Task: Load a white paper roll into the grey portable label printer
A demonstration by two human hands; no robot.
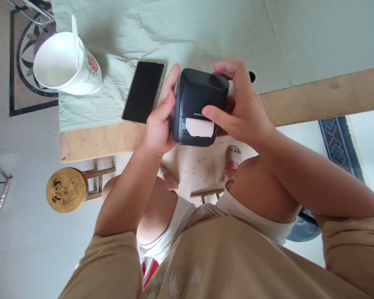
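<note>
I see both hands wrapped around a small black label printer [199, 106], held just above the near edge of the wooden table [314, 93]. My left hand [158, 120] grips the printer's left side, thumb pressed along the front and fingers curled behind it. My right hand [239, 106] clamps the right side and top, with the thumb lying across the front just beside a strip of pinkish paper [200, 127] that sticks out of the slot. Both sets of fingers are closed firmly on the printer body.

Just left of the printer, a phone [144, 91] lies face up with a dark screen on a pale green cloth [205, 25] that covers the far part of the table. Farther left, a white mug with a red flower print [67, 64] lies tipped on the cloth's corner, with a white spoon [75, 39] inside it. Below the table edge, near me, a round wooden stool [67, 189] stands on the tiled floor to the left.
</note>
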